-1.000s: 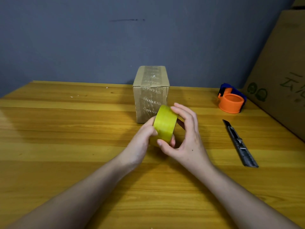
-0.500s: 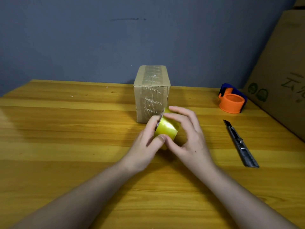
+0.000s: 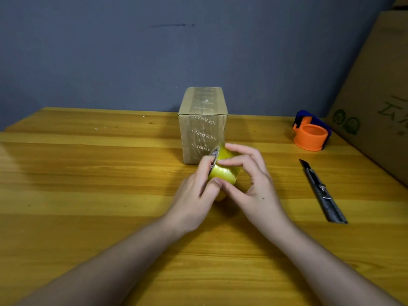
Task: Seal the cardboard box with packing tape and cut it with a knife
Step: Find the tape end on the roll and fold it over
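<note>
A small cardboard box (image 3: 203, 120) stands upright at the middle of the wooden table, with clear tape over its top and front face. Just in front of it I hold a yellow roll of packing tape (image 3: 224, 171) in both hands. My left hand (image 3: 196, 193) grips the roll's left rim, with fingers reaching into its core. My right hand (image 3: 251, 184) wraps over the roll's outer surface, fingertips pressed on the tape. A grey utility knife (image 3: 322, 191) lies on the table to the right, apart from my hands.
An orange and blue tape dispenser (image 3: 311, 133) sits at the back right. A large cardboard carton (image 3: 379, 91) leans along the right edge. A grey wall (image 3: 154, 51) stands behind the wooden table (image 3: 88, 184).
The roll has turned and moved toward the box, so its left rim now shows. My right fingers have slid over its outer face.
</note>
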`<control>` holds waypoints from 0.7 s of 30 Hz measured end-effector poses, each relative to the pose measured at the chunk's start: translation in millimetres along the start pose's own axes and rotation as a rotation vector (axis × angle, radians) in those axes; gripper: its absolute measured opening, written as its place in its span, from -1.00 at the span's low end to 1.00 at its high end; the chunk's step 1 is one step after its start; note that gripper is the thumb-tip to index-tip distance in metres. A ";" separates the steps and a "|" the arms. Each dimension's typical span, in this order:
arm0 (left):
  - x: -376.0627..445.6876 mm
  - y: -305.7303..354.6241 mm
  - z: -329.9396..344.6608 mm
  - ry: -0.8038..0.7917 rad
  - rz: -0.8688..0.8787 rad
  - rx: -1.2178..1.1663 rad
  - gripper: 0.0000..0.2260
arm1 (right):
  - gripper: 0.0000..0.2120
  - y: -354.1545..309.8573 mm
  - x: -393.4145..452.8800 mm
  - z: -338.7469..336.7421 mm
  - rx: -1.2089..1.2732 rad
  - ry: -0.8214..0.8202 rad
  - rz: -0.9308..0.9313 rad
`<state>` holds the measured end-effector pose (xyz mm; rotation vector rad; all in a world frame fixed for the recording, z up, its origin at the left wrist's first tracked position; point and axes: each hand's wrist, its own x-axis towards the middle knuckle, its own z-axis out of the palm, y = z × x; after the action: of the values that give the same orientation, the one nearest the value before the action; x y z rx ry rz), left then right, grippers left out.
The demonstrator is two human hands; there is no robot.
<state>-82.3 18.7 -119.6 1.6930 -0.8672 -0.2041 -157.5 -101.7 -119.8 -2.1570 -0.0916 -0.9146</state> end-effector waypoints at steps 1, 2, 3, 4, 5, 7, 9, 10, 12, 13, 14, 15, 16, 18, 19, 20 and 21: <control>-0.7 0.2 -1.4 0.006 0.003 0.013 -0.29 | -0.89 0.0 -0.6 0.7 -0.003 -0.002 0.002; -1.8 1.2 -1.7 0.012 0.004 0.027 -0.30 | -0.92 0.3 -1.1 1.3 -0.010 0.001 -0.001; -1.4 1.7 -1.5 0.016 0.001 0.039 -0.30 | -0.92 0.9 -1.2 1.9 -0.021 0.008 -0.013; -0.7 -0.4 -1.4 0.015 0.007 0.051 -0.32 | -0.87 1.4 -1.2 1.7 -0.031 0.017 -0.028; -0.5 -0.4 -1.3 0.009 0.007 0.059 -0.33 | -0.78 1.9 -0.9 1.4 -0.038 0.028 -0.047; -0.5 0.4 -2.2 0.014 0.000 0.056 -0.33 | -0.63 2.5 0.7 0.4 -0.047 0.043 -0.074; -1.5 0.8 -3.1 0.022 0.004 0.051 -0.32 | -0.63 2.4 2.2 0.2 -0.061 0.041 -0.077; -2.3 1.5 -3.4 0.019 0.014 0.051 -0.31 | -0.66 2.7 2.1 0.4 -0.063 0.038 -0.075; -3.7 5.1 -4.4 0.011 0.034 0.064 -0.31 | -0.70 3.1 1.4 1.1 -0.054 0.037 -0.071; -4.0 6.8 -4.8 0.005 0.041 0.070 -0.30 | -0.72 3.0 1.4 1.4 -0.046 0.038 -0.068; -4.0 8.1 -4.6 0.014 0.050 0.077 -0.30 | -0.73 2.8 1.6 1.2 -0.038 0.039 -0.065; -4.1 9.1 -4.7 0.014 0.052 0.078 -0.29 | -0.74 2.6 2.1 1.0 -0.031 0.040 -0.062; -4.2 9.6 -4.8 0.012 0.056 0.072 -0.28 | -0.75 2.5 2.4 0.5 -0.026 0.040 -0.059; -4.8 8.5 -4.5 0.016 0.064 0.081 -0.29 | -0.78 2.0 2.7 -0.2 -0.024 0.032 -0.056; -4.5 6.9 -4.1 0.020 0.065 0.086 -0.31 | -0.83 1.7 2.2 -0.4 -0.031 0.031 -0.054; -4.2 4.7 -3.6 0.024 0.062 0.090 -0.33 | -0.86 1.1 1.5 -0.1 -0.044 0.031 -0.050; -3.6 2.2 -3.3 0.025 0.057 0.096 -0.35 | -0.85 0.4 0.5 0.4 -0.061 0.035 -0.046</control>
<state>-84.0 23.5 -117.7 1.7540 -0.9178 -0.1037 -156.8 -101.8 -119.9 -2.2019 -0.0984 -0.9925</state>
